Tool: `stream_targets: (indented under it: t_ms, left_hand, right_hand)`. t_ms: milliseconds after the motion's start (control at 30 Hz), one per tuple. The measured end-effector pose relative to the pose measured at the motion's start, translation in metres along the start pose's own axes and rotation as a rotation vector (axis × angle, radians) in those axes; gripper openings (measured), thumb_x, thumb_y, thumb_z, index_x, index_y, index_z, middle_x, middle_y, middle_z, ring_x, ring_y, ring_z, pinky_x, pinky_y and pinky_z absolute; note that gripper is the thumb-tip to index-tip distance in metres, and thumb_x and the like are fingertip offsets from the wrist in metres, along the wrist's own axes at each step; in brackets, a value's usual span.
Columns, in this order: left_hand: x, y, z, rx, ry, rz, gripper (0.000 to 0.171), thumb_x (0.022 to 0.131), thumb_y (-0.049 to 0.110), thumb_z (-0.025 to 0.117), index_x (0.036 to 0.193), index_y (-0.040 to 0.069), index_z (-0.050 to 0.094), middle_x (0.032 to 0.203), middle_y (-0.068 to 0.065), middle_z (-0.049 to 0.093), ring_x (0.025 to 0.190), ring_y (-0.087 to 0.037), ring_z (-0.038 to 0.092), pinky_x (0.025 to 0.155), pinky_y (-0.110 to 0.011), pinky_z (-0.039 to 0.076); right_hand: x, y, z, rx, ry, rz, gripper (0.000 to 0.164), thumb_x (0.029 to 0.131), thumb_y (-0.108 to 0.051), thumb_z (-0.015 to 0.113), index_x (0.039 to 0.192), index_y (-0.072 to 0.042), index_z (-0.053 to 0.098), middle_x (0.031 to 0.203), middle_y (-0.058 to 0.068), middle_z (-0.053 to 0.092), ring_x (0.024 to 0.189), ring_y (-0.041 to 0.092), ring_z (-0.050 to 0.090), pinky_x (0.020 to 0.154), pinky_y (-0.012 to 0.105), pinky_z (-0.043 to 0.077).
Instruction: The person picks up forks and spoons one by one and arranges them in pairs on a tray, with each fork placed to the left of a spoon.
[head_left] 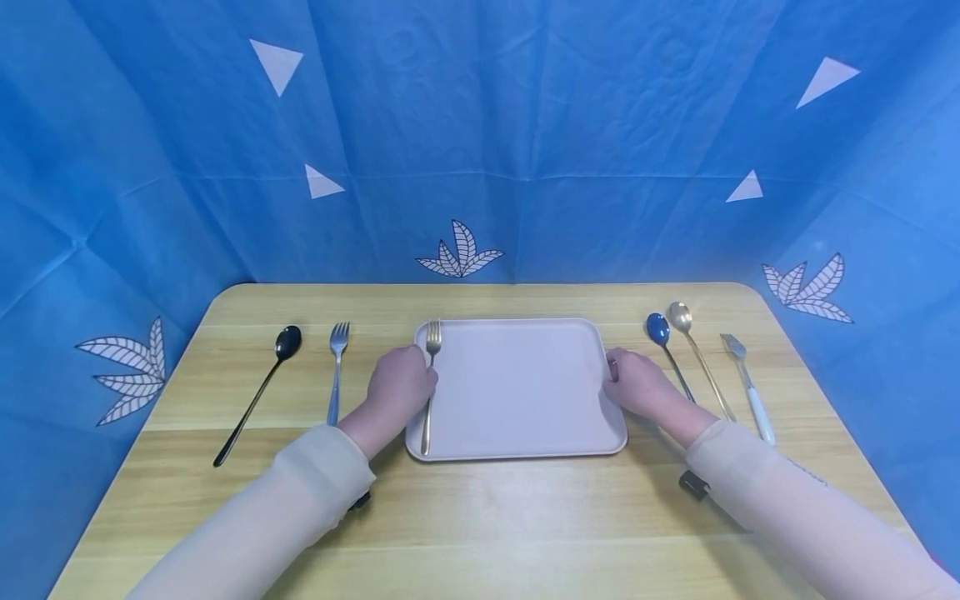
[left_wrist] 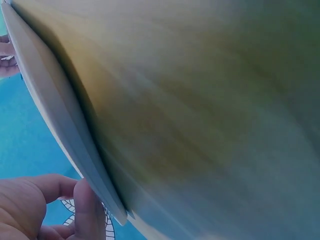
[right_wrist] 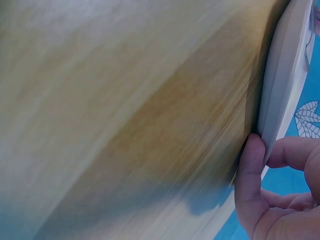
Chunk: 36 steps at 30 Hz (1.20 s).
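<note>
Pale pinkish, round-cornered rectangular tray [head_left: 525, 392] sits mid-way across light wood-grain counter [head_left: 510, 525]. Left hand [head_left: 400, 385] grip pinches it at 9 o'clock, right hand [head_left: 639, 385] grip at 3, likely for level support. Slim gold metal fork [head_left: 433, 337] lies along tray's 9 o'clock side; can't tell if left thumb presses it.
</note>
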<state>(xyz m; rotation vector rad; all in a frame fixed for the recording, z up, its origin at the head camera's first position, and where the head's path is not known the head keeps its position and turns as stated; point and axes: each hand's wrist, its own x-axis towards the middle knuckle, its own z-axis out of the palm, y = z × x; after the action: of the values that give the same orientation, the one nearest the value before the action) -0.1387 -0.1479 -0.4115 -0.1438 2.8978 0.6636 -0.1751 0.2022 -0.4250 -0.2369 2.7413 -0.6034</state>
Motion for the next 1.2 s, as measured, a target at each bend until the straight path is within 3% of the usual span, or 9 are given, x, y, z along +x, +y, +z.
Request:
stream_targets:
  t_ms: [367,633,933,1200]
  left_hand:
    - [-0.001,-0.005,-0.003,0.042,0.081,0.046,0.028,0.094,0.016,0.057,0.067,0.009,0.054,0.063,-0.007,0.053,0.056,-0.022,0.053,0.047,-0.033,0.04]
    - [-0.003,-0.006,-0.007,0.055,0.095,0.048,0.022,0.094,0.018,0.057,0.075,0.007,0.057,0.065,-0.007,0.054,0.056,-0.022,0.053,0.047,-0.033,0.039]
    - [-0.005,-0.009,-0.013,0.083,0.102,0.051,0.019,0.094,0.02,0.06,0.091,0.002,0.064,0.075,-0.007,0.058,0.061,-0.023,0.055,0.048,-0.033,0.042]
    - [-0.006,-0.015,-0.02,0.089,0.127,0.064,0.022,0.095,0.021,0.057,0.076,0.009,0.053,0.066,-0.005,0.051,0.056,-0.021,0.049,0.046,-0.033,0.037]
  right_hand:
    - [-0.001,-0.001,-0.001,0.001,-0.008,0.003,0.051,0.086,-0.005,0.062,0.131,0.015,0.048,0.09,0.013,0.063,0.077,0.024,0.059,0.068,0.036,0.053]
    - [-0.001,-0.001,-0.001,-0.001,-0.004,-0.001,0.048,0.085,-0.004,0.061,0.128,0.014,0.05,0.086,0.012,0.062,0.074,0.023,0.058,0.064,0.034,0.051]
    - [-0.001,0.0,-0.001,0.0,-0.011,0.006,0.052,0.086,-0.005,0.062,0.131,0.015,0.048,0.093,0.015,0.064,0.079,0.025,0.061,0.069,0.036,0.054]
    - [0.0,0.001,0.0,-0.003,-0.004,-0.007,0.039,0.085,-0.005,0.061,0.12,0.01,0.055,0.085,0.011,0.061,0.074,0.024,0.058,0.065,0.035,0.051]
